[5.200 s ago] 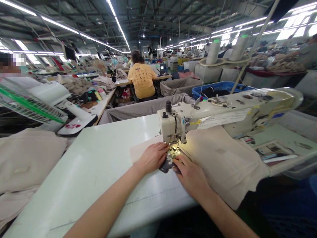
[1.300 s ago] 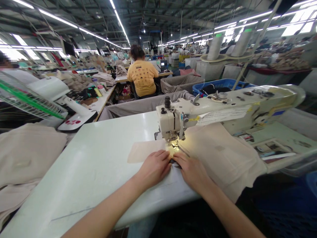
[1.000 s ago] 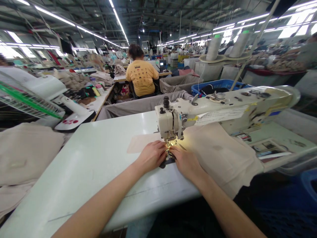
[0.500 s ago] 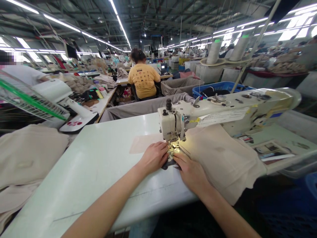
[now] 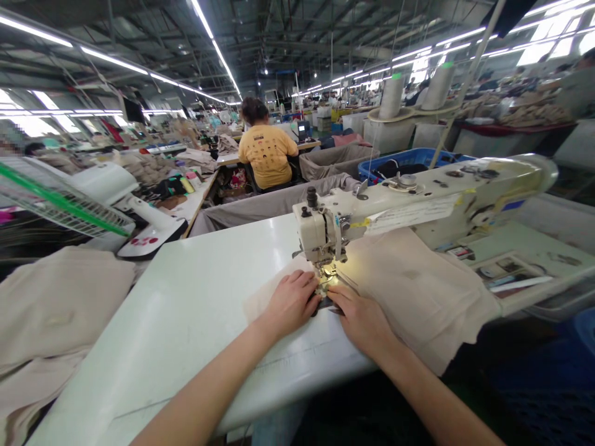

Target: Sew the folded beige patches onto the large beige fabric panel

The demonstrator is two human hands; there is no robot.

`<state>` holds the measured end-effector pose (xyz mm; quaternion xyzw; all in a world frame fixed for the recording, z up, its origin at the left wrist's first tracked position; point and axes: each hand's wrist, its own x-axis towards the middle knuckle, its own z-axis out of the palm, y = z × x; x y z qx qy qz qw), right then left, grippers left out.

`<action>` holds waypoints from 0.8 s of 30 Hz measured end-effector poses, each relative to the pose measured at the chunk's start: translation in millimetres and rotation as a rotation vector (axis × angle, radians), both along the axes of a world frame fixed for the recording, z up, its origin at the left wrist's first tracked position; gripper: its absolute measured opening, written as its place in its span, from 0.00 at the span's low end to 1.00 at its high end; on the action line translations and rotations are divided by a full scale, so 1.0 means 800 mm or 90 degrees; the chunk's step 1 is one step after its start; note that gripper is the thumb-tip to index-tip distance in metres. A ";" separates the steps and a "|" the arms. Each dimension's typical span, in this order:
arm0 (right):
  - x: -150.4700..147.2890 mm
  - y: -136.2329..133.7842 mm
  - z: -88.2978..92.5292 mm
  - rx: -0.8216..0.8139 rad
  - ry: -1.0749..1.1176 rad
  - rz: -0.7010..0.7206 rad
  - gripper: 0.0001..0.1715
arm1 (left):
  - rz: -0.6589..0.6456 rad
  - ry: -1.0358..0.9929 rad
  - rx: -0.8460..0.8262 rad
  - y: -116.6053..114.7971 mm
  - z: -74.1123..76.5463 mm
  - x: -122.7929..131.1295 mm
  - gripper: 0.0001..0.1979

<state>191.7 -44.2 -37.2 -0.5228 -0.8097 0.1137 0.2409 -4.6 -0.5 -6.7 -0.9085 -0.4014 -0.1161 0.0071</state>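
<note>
A white sewing machine (image 5: 320, 229) stands over the table, its lamp lighting the presser foot (image 5: 329, 270). Beige fabric (image 5: 409, 279) spreads right of the needle and hangs over the table's front edge. A paler flap of beige fabric (image 5: 260, 292) shows left of the needle. My left hand (image 5: 292, 302) lies just left of the foot, fingers bent and close together on the fabric. Right of the foot, my right hand (image 5: 360, 316) has its thumb and fingers closed at the fabric's edge. The fingers partly hide the cloth between them.
Beige cloth (image 5: 60, 303) is piled at the left beside the table (image 5: 186, 297). A white fan (image 5: 106, 192) stands behind it. Thread cones (image 5: 390, 97), a blue basket (image 5: 413, 162) and a cloth-lined bin (image 5: 269, 201) are beyond the machine. A person in yellow (image 5: 267, 152) sits ahead.
The pale flap left of the needle has turned slightly, its outer end now nearer me. Both hands stay by the presser foot. My view has shifted a little.
</note>
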 end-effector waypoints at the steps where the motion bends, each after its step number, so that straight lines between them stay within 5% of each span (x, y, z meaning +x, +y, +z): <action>1: 0.002 -0.002 0.002 -0.005 0.011 -0.002 0.28 | -0.003 0.004 -0.006 -0.009 0.002 0.004 0.14; 8: 0.012 -0.021 0.009 -0.023 0.023 0.014 0.19 | -0.025 0.006 -0.042 -0.049 0.002 0.021 0.10; 18: 0.019 -0.027 -0.005 0.010 -0.006 0.053 0.19 | -0.058 -0.022 -0.021 -0.049 -0.006 0.012 0.16; 24: 0.012 -0.015 0.010 -0.040 -0.052 0.043 0.17 | -0.052 -0.017 -0.015 -0.033 -0.007 0.008 0.15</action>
